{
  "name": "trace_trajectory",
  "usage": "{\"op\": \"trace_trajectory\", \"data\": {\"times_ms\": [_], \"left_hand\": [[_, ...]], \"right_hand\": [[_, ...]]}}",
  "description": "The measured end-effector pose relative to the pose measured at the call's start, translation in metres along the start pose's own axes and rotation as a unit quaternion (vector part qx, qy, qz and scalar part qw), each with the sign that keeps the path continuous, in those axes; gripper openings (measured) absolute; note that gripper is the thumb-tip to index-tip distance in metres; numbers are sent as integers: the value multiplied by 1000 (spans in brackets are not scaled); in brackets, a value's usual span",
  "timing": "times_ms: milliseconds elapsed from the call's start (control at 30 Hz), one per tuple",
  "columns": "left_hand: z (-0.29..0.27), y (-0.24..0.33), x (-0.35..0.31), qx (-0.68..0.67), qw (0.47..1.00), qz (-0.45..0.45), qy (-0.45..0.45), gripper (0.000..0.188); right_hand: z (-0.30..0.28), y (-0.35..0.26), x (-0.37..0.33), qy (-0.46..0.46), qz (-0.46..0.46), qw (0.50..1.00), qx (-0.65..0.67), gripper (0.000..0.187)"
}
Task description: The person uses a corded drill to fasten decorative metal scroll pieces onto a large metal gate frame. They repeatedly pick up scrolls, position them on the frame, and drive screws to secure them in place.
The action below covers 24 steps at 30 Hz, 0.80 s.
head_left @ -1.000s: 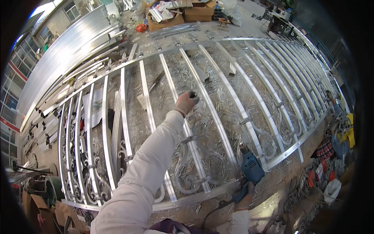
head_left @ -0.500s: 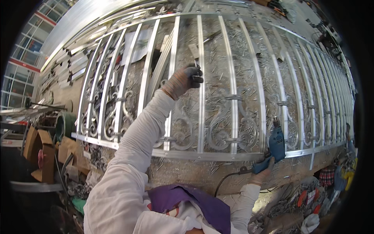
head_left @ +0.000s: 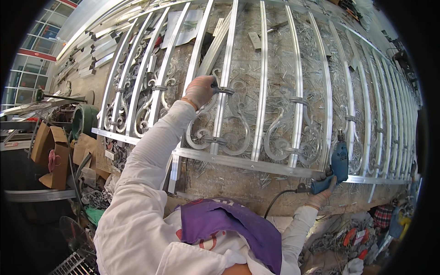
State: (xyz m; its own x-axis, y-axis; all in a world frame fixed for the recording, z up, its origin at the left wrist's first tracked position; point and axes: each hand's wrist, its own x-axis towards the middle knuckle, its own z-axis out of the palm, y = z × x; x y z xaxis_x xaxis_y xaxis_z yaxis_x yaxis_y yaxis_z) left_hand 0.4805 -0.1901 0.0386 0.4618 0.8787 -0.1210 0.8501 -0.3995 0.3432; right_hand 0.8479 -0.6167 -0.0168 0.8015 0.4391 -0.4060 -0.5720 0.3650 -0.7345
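Observation:
A long silver metal railing panel (head_left: 215,158) with upright bars and scroll ornaments lies before me. My left hand (head_left: 200,90), in a glove with dark fingertips, is closed beside one upright bar, next to the metal collar (head_left: 225,90) at the top of a scroll ornament (head_left: 242,133). What its fingers hold, if anything, is hidden. At the right, my gloved right hand (head_left: 322,193) grips the handle of a blue power drill (head_left: 339,160). The drill's chuck points away from me, over the panel between two bars, and its black cord (head_left: 279,195) trails left.
Loose metal sticks and scraps (head_left: 250,62) litter the surface under the panel. Cut metal profiles (head_left: 98,50) lie at the far left. A cardboard box (head_left: 57,158) and a green round container (head_left: 85,120) stand at the left. Assorted clutter (head_left: 353,238) fills the lower right.
My left hand has come down and nearer, from above the bars to the collar of a scroll ornament. The drill stays in my right hand. The view has shifted, so the panel sits differently.

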Motion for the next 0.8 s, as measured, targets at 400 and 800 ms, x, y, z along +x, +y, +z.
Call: {"op": "trace_trajectory", "data": {"times_ms": [400, 800], "left_hand": [[-20, 29, 27, 165, 974, 99, -123, 13], [-17, 26, 28, 104, 982, 71, -139, 16]], "right_hand": [[-22, 1, 14, -28, 10, 1000, 4, 38], [-20, -2, 13, -25, 9, 999, -26, 40]]}}
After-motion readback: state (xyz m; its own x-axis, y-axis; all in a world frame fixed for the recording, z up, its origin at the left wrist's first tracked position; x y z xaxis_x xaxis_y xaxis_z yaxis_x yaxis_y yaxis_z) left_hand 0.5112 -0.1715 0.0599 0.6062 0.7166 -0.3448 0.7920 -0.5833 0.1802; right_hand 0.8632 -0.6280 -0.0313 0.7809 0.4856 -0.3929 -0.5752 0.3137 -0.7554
